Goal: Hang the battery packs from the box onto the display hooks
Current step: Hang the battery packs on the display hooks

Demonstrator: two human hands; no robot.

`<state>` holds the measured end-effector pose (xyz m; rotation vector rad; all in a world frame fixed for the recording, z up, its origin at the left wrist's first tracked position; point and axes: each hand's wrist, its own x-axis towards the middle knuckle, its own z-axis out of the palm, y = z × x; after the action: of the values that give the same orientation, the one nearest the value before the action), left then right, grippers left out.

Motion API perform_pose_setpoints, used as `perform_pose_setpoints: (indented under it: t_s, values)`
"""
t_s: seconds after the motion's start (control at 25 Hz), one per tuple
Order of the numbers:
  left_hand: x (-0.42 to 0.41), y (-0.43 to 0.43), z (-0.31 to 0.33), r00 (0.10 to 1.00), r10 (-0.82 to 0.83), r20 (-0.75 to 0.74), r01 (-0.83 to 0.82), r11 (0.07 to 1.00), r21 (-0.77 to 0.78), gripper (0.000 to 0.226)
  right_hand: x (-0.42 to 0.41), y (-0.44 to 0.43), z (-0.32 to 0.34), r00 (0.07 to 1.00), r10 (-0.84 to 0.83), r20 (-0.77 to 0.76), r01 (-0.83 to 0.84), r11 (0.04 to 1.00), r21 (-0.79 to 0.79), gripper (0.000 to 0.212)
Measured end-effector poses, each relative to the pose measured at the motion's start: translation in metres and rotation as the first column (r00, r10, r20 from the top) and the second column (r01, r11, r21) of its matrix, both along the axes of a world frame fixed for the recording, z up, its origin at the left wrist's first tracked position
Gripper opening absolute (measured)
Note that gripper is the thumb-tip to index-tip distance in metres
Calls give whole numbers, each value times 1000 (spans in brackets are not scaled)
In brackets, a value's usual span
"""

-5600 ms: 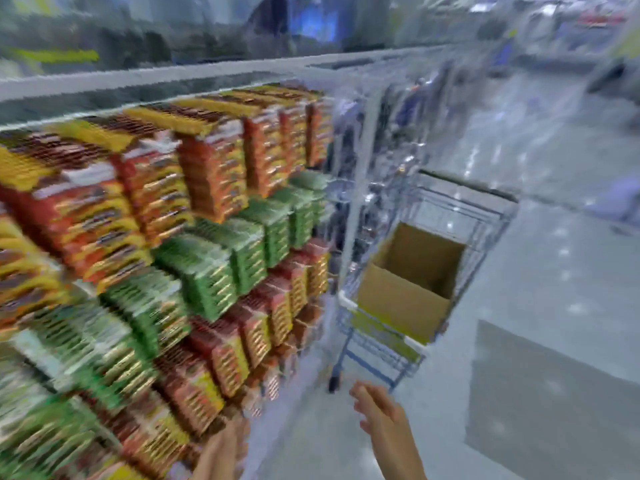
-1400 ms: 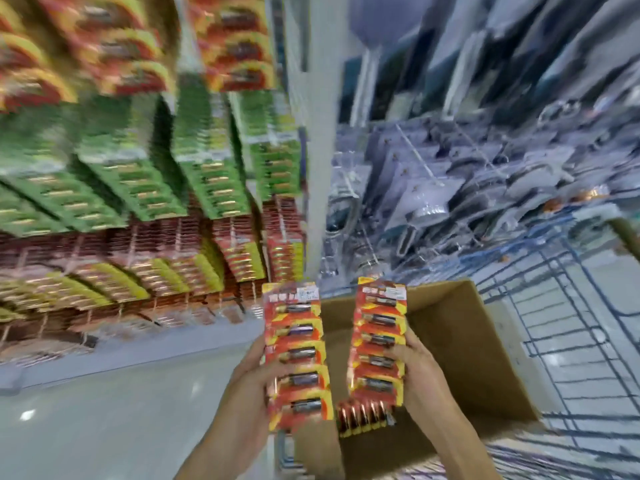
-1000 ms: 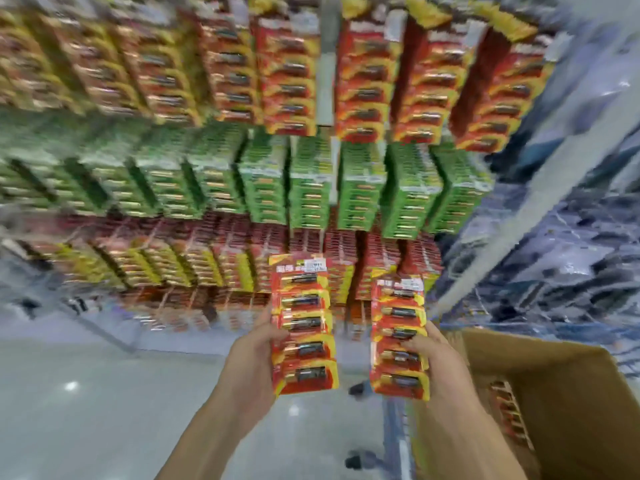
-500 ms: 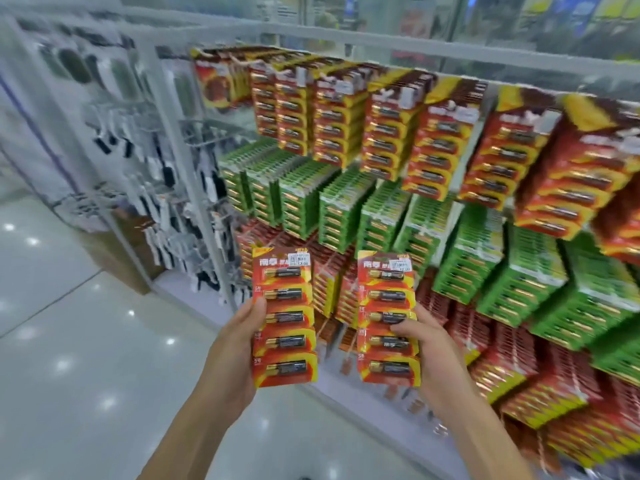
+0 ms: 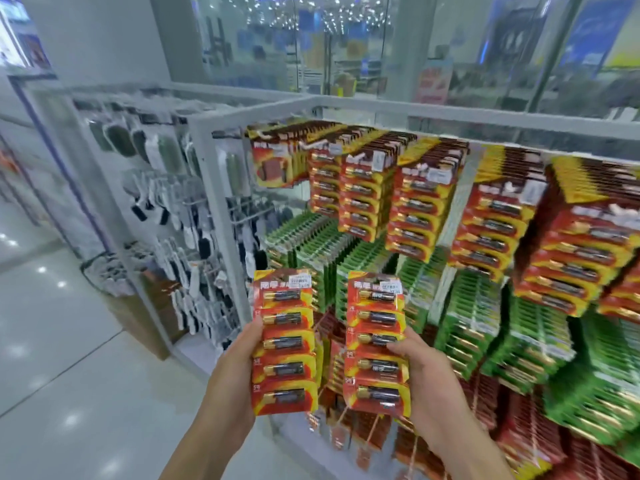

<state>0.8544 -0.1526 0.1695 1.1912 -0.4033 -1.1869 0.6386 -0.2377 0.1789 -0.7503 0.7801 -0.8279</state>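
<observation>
Red-and-yellow card, held twice over. Left grip (image 5: 237, 374) clamped on the left strip (image 5: 284, 341) of battery packs, thumb against its left edge, fingers hidden behind the card. Right grip (image 5: 429, 386) clamped on the right strip (image 5: 375, 344), thumb laid across the front about midway down, other fingers out of sight behind. Both forearms rising from the bottom edge of view and cut off there, palms turned inward towards each other.

Strips side by side, apart, not touching. Long axis of each upright, sticker end up. Five cells stacked per strip, each battery lying crosswise with its gold cap to the left. Print too blurred to read.

Both held in the air before the display rack (image 5: 207, 188), close to its left corner post and level with the green packs (image 5: 478, 320). Above those, red hung packs (image 5: 412, 209) under the top rail; more red packs low down (image 5: 519, 420), smeared. Hooks hidden by the packs hanging on them. Left of the corner post, a side panel (image 5: 166, 216) of grey, black and white goods, too blurred to name. Glossy floor (image 5: 69, 358) at lower left.
</observation>
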Motion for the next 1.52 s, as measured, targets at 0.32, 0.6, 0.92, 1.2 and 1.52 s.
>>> perform_pose_setpoints:
  t_s: [0.32,0.6,0.92,1.2,1.52]
  values:
    - [67,-73,11,995,-103,-4,103,994,-20,40,68,-56,11,990,-135,-46,139,985,100,59]
    - [105,-135,36,957,-285,46,289,953,-88,42,97,-68,34,927,-371,-57,373,927,29,90]
    - [133,-196,94,934,-325,146,354,891,-284,34,120,-58,16,857,-509,-83,514,857,50,121]
    - [135,-211,95,909,-396,132,416,881,-226,34,123,-52,-12,830,-526,-186,539,842,24,69]
    - [117,-271,94,926,-271,264,336,910,-245,26,145,-63,38,842,-534,-83,532,846,-39,86]
